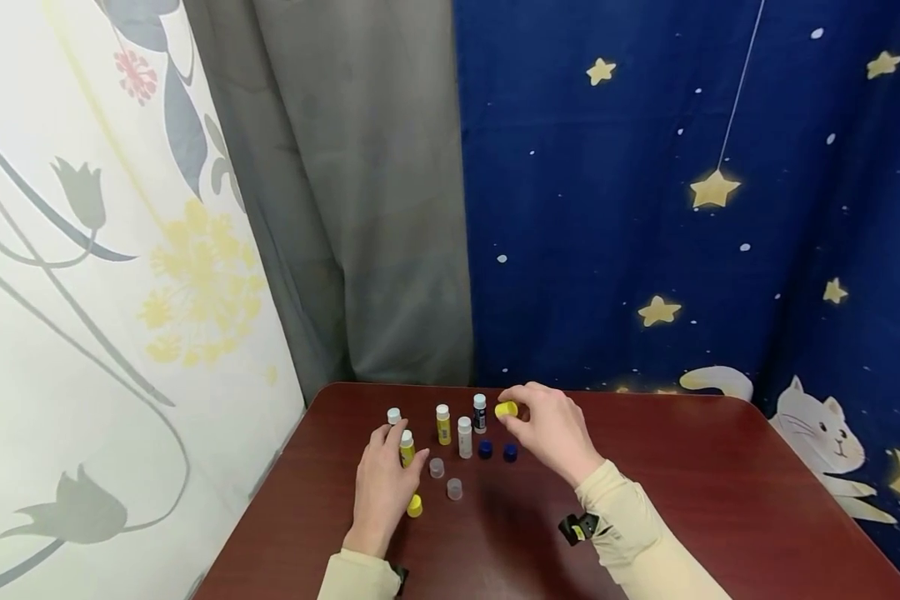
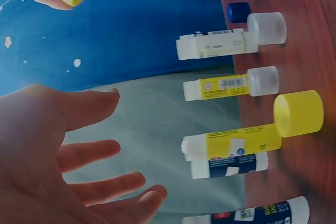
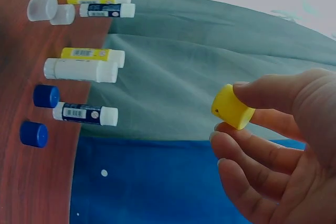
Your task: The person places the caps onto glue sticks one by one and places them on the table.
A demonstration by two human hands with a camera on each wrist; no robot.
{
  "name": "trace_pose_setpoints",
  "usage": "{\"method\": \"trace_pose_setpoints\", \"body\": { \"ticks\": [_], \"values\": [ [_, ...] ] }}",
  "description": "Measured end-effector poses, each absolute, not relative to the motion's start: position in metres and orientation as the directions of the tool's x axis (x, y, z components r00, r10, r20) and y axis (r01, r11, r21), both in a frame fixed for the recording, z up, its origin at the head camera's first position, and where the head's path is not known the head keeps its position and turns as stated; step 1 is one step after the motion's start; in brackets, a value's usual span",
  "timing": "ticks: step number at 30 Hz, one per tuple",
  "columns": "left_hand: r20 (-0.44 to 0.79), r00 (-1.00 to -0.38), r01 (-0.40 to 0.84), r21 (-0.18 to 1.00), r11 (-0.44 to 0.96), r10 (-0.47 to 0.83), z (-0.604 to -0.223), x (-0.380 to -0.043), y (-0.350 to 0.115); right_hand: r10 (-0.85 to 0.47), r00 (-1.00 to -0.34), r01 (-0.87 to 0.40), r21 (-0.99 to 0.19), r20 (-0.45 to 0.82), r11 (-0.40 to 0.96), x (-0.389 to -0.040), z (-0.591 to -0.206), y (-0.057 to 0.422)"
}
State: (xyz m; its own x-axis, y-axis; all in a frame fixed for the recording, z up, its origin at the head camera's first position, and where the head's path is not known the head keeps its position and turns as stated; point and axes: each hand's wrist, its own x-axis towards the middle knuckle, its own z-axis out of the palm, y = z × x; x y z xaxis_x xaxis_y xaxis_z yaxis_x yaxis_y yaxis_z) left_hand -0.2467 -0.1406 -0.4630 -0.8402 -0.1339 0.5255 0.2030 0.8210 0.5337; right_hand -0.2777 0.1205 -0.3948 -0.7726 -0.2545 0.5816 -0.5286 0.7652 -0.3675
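My right hand [image 1: 553, 425] pinches a yellow cap [image 3: 231, 107] between thumb and fingers, raised above the table. With fingers apart and nothing held, my left hand [image 2: 84, 150] hovers by a yellow glue stick [image 1: 407, 450] at the left of the group. Several uncapped glue sticks with white tops stand upright: another yellow glue stick [image 1: 443, 427], a white glue stick [image 1: 465, 439] and a navy glue stick [image 1: 480, 415] among them. A second yellow cap [image 1: 415, 506] lies on the table beside the left hand, which partly hides the leftmost sticks in the head view.
Two translucent caps [image 1: 454, 490] sit in front of the sticks, and two dark blue caps [image 1: 510, 452] sit to their right. The dark red table [image 1: 682, 500] extends to both sides. Grey and blue curtains [image 1: 390, 208] hang behind its far edge.
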Motion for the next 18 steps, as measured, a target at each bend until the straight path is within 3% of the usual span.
{"method": "trace_pose_setpoints", "body": {
  "ticks": [18],
  "values": [
    [0.41,-0.885,0.112,0.647,0.754,-0.221,-0.484,-0.302,-0.14,-0.136,-0.818,-0.421,-0.422,0.559,0.802,-0.267,-0.404,0.162]
  ]
}}
